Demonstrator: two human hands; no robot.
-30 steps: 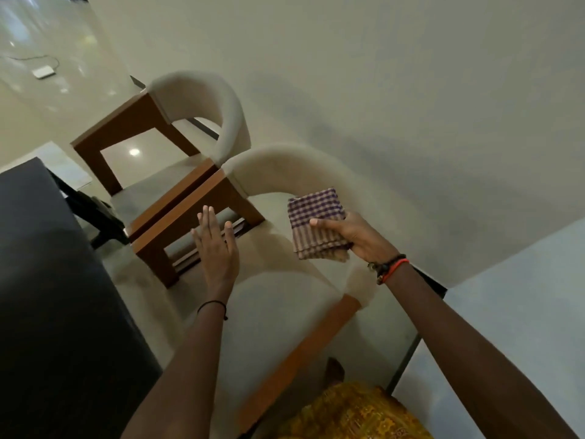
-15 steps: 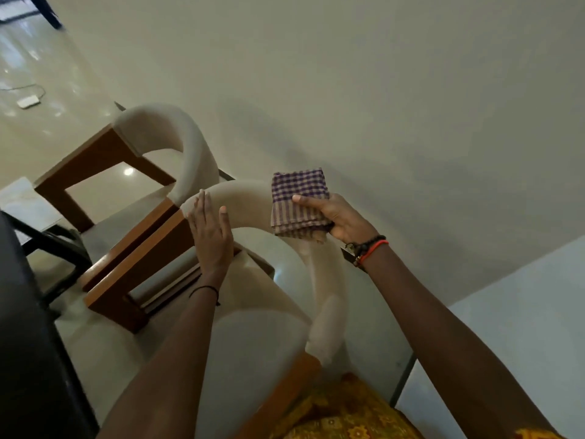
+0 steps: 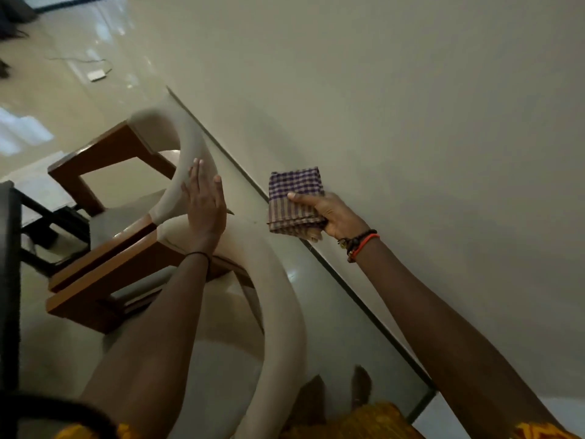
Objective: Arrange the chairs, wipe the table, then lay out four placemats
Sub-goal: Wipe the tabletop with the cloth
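Note:
Two chairs with cream curved backs and brown wooden frames stand side by side. The near chair (image 3: 278,312) is right below me, the far chair (image 3: 177,147) beyond it. My left hand (image 3: 204,207) is flat with fingers together, over the spot where the two backrests meet. My right hand (image 3: 329,213) holds a folded purple-checked cloth (image 3: 292,198) in the air to the right of the chairs, close to the wall. The dark table (image 3: 8,280) shows only as an edge at the far left.
A cream wall (image 3: 411,122) with a dark skirting line runs diagonally on the right, close behind the chairs. The glossy tiled floor (image 3: 63,99) stretches to the upper left, with a small white device and cable (image 3: 96,74) lying on it. My feet show at the bottom.
The view has swung right, so the table slid almost out of sight. My left hand moved from the near chair's seat up onto the backrests. The cloth stays in my right hand.

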